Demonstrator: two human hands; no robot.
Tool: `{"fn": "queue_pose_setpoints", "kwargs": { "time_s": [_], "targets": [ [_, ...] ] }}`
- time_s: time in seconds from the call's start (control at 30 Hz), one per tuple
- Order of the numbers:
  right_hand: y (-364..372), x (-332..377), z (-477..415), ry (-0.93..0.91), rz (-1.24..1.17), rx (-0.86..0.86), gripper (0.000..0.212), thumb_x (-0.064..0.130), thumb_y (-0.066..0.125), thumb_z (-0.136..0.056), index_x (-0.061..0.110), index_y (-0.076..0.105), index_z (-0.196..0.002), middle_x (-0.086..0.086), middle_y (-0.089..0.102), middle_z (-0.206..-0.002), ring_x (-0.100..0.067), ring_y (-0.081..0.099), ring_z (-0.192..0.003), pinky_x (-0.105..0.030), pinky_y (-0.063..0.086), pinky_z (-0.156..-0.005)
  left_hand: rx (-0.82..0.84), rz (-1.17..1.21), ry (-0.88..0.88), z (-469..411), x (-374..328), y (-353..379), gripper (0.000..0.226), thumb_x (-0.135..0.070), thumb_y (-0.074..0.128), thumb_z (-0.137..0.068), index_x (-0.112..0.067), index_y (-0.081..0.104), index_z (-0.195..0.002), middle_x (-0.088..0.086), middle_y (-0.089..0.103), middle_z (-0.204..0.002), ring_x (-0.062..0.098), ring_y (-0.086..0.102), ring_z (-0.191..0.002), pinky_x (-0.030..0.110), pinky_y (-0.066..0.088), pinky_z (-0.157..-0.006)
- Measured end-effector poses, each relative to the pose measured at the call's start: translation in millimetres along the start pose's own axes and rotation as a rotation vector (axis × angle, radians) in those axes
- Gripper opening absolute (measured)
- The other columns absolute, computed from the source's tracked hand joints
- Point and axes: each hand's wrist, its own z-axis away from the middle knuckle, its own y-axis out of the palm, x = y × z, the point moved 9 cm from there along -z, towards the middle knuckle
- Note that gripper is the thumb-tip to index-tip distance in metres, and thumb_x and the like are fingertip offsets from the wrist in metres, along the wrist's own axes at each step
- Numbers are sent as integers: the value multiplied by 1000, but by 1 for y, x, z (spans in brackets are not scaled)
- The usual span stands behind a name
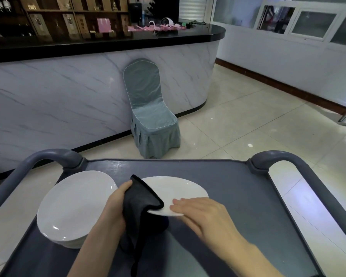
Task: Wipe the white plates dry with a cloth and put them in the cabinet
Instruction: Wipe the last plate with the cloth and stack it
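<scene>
while my left hand (pixel 116 200) curls around the black cloth (pixel 142 198), folding its corner over the left rim of a white plate (pixel 174 188), my right hand (pixel 200 212) grips the plate's near rim, fingers laid across the top, thumb out of sight. the plate is lifted off the grey cart (pixel 238 186), above its middle. a stack of white plates (pixel 74 204) rests on the cart just left of my left hand.
</scene>
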Motion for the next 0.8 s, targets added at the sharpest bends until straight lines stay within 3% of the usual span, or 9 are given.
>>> {"fn": "queue_pose_setpoints", "kwargs": {
  "time_s": [0.03,0.07,0.1,0.17,0.23,0.33,0.43,0.63,0.8],
  "targets": [
    [1,-3,-2,50,-32,18,27,34,54,-96,25,75,-111,15,71,-119,-4,66,-111,-25,57,-85,36,77,21,2,4,4,24,-33,76,-80,-16,59,-79,4,55,-71,14,53,-62,47,54,-62],
    [4,-5,-2,107,-74,47,31,38,51,-98,25,74,-115,15,70,-121,-3,64,-114,-24,55,-90,59,130,7,2,2,11,33,-40,82,-70,-20,57,-76,1,51,-68,12,50,-60,27,21,-70],
    [8,-9,-3,174,-134,79,34,40,50,-99,25,72,-119,14,69,-122,-4,63,-115,-24,53,-94,49,110,-11,1,6,20,34,-49,79,-71,-20,62,-80,2,55,-68,12,54,-61,25,43,-60],
    [12,-17,-4,320,-288,88,31,39,51,-99,26,70,-121,10,74,-110,-10,69,-100,-28,52,-89,155,-74,-62,8,12,45,38,-55,64,-85,-19,70,-76,-2,64,-65,9,61,-58,25,49,-66],
    [9,-25,-5,464,-466,-16,19,30,56,-99,28,73,-108,13,73,-86,-7,65,-76,-24,50,-74,108,-334,147,10,9,45,42,-63,52,-89,-26,72,-95,-5,69,-93,7,63,-81,24,45,-92],
    [9,-37,1,679,-737,-241,22,27,60,-97,21,70,-79,14,64,-72,-1,53,-68,-17,42,-64,-33,-562,572,14,-12,56,60,-41,43,-100,-26,19,-153,-1,24,-159,15,25,-145,41,18,-121],
    [18,-42,10,845,-928,-396,37,29,59,-97,18,57,-62,10,49,-62,-7,41,-61,-19,36,-57,46,-747,889,39,-3,69,75,-52,42,-88,-36,4,-150,-19,2,-161,-1,-4,-148,34,-3,-120],
    [29,-53,12,1017,-1113,-523,31,26,57,-99,13,68,-72,-4,61,-71,-14,54,-71,-33,46,-69,252,-1077,1254,81,19,111,64,-38,40,-91,-37,15,-151,-19,12,-161,7,4,-150,50,-2,-117],
    [17,-46,20,995,-1013,-576,44,25,60,-97,9,44,-60,-2,37,-60,-16,33,-61,-29,30,-56,209,-955,1033,47,-14,102,61,-49,44,-86,-46,22,-143,-30,19,-155,1,11,-148,50,3,-121]
  ]
}}
